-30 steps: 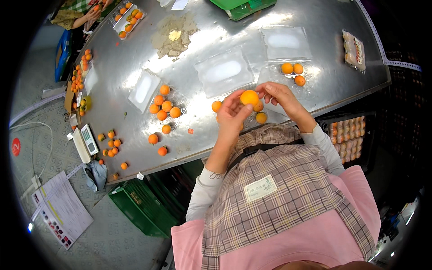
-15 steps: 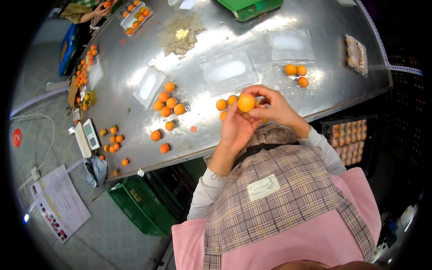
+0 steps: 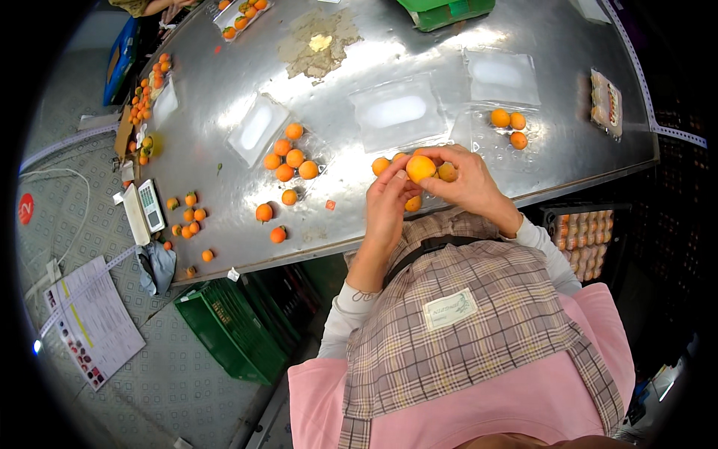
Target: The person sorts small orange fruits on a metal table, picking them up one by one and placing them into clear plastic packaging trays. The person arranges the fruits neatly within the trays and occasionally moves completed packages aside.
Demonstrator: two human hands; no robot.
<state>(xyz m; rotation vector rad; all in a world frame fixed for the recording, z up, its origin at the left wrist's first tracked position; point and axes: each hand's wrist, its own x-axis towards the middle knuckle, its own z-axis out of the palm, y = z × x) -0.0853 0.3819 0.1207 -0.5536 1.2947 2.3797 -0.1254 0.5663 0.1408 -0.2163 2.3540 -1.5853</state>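
A round orange fruit (image 3: 420, 168) is held up between my two hands over the table's near edge. My right hand (image 3: 465, 179) grips it from the right with thumb and fingers. From the left, the closed fingertips of my left hand (image 3: 386, 200) touch it. Several like fruits sit just behind and beneath the hands, including one fruit (image 3: 381, 166) left of the held one and another (image 3: 413, 203) below; the hands partly cover this group. Beyond them lies a clear plastic tray (image 3: 399, 112) with a white pad.
The metal table (image 3: 314, 112) carries another clear tray (image 3: 258, 129) beside several orange fruits (image 3: 295, 158), and a third tray (image 3: 501, 78) near three fruits (image 3: 518, 140). A scale (image 3: 144, 212) stands at left. Green crates (image 3: 232, 329) are under the edge. Another person's hand (image 3: 173, 6) shows far left.
The view has shifted, so the table's things sit slightly further right. My hands remain on the fruit; the left fingers have drawn closer together, and the fruit appears turned.
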